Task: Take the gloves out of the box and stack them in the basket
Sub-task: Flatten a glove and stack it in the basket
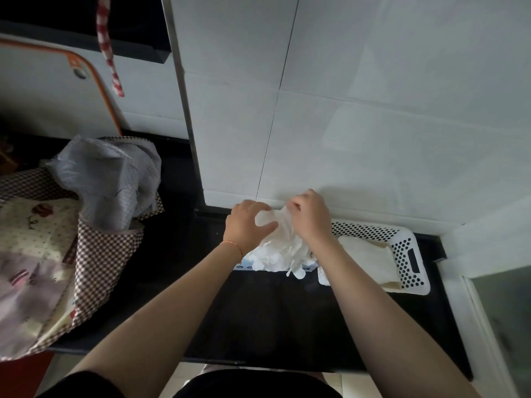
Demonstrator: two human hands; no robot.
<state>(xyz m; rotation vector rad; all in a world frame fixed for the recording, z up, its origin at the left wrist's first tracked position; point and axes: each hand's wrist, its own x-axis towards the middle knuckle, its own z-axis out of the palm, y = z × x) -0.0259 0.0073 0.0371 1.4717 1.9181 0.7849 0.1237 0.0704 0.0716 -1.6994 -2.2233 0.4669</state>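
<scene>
A bunch of white disposable gloves (280, 248) spills out of a low box (244, 266) on the black counter, close to the tiled wall. My left hand (247, 224) grips the upper part of the bunch from the left. My right hand (310, 216) pinches the same gloves from the right, just above the box. Glove fingers dangle over the box's front edge. To the right of the box stands a white perforated plastic basket (408, 251) with a flat pale stack of gloves (370, 257) lying inside it. My right forearm crosses the basket's left end.
A black counter (273, 317) runs under my arms, with its front edge near my body. At the left lies a checked fabric bag (94, 254) with a grey plastic bag (112, 179) in it. A white tiled wall (359, 124) rises right behind the box and basket.
</scene>
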